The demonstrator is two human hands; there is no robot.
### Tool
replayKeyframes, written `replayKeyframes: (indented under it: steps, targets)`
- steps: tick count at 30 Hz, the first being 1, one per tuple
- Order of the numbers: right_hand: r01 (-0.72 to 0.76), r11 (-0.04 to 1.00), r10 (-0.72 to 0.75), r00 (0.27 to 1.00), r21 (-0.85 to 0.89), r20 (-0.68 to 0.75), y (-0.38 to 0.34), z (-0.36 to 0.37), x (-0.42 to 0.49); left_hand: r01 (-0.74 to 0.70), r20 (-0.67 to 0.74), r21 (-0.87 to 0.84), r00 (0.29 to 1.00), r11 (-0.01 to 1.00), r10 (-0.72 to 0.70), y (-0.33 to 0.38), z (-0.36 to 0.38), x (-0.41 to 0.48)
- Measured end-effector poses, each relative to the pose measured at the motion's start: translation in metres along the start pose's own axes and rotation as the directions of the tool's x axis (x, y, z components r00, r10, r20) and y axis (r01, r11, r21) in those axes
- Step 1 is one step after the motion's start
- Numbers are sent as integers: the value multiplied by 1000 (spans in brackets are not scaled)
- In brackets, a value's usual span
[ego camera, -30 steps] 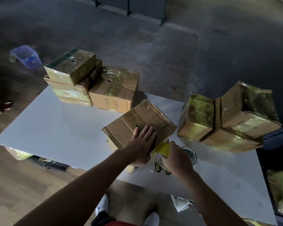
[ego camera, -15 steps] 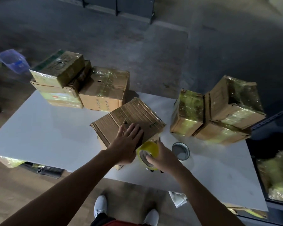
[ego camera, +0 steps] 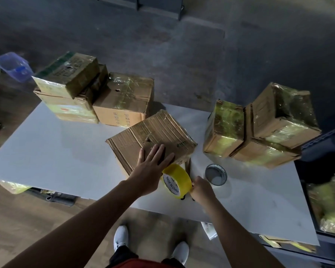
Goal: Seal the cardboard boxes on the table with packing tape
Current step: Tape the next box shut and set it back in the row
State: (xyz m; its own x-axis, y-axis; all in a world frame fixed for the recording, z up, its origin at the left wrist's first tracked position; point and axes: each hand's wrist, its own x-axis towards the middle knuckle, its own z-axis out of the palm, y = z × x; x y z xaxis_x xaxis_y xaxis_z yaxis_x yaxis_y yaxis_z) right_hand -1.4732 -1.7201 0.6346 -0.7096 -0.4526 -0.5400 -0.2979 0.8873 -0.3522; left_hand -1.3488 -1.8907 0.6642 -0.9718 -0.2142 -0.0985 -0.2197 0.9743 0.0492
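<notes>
— One white table (ego camera: 46, 151) carries all of it. What is biggest on it?
— Two groups of cardboard boxes wrapped in shiny tape. The left stack (ego camera: 70, 89) stands at the far left corner, and the right cluster (ego camera: 259, 128) sits along the right edge, toward the far side.
— And the box being handled?
— The plain cardboard box (ego camera: 153, 134) sits turned at an angle near the middle of the near edge. It lies between the two groups and touches neither.
— The hands?
— The left hand (ego camera: 153, 167) lies flat on that box's top at its near corner, fingers straight and spread. The right hand (ego camera: 200, 190) has its fingers curled round the yellow tape roll (ego camera: 177, 180), gripping its right side.
— Where is the roll?
— Up on edge at the table's near edge, just beside the box's near corner and the left hand.
— Anything smaller?
— A grey ring (ego camera: 215, 174) lies flat on the table, just right of the roll.
</notes>
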Motion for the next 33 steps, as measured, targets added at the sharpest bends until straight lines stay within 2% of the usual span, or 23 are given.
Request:
replayKeyframes:
  steps: [6,9,12,14,17,20,22,24,26,28,29,30,31,32,33]
  targets:
    - [-70,970,63,997,-233,-38,-17,18,-2,-39,30,-37,999,999,41,-12,-2,-5]
    - [-120,959,117,993,-257,-28,-14,13,3,-87,41,-64,995,994,90,-25,-5,-8]
    - [-71,970,78,997,-232,20,-7,2,4,-128,10,-82,992,988,130,-35,-6,-10]
    - [-83,990,98,986,-112,135,-4,-7,4,-140,-23,-97,990,985,138,-39,-6,-11]
    - [-233,970,199,928,75,315,1,-14,0,-162,-15,-75,987,984,161,-46,-5,-13]
    - [-290,928,205,922,233,329,12,-20,-3,-174,-22,-86,985,981,173,-50,-5,-15]
    - [-326,838,179,921,437,345,18,-23,-3,-168,-24,-103,986,980,167,-49,-6,-16]
    - [-324,696,108,929,640,353,17,-27,-4,-150,-28,-93,989,984,148,-44,-13,-17]
    - [-233,647,53,964,726,261,12,-29,-4,-147,-156,-87,979,985,132,-34,-20,-26]
    - [-89,623,-13,992,777,124,7,-31,-8,-219,-439,-170,890,961,125,-17,-21,-43]
    - [-9,612,-68,996,791,64,5,-34,-11,-229,-512,-257,856,939,69,-6,-19,-54]
    - [68,608,-137,990,791,20,4,-36,-14,-184,-489,-386,871,904,-32,6,-18,-62]
    - [131,610,-211,977,781,2,3,-39,-17,-55,-389,-533,902,844,-186,18,-16,-68]
    - [178,619,-280,960,765,3,2,-43,-20,118,-231,-668,906,734,-356,29,-16,-68]
    - [211,637,-340,940,741,25,1,-48,-21,291,-39,-769,867,569,-497,38,-14,-66]
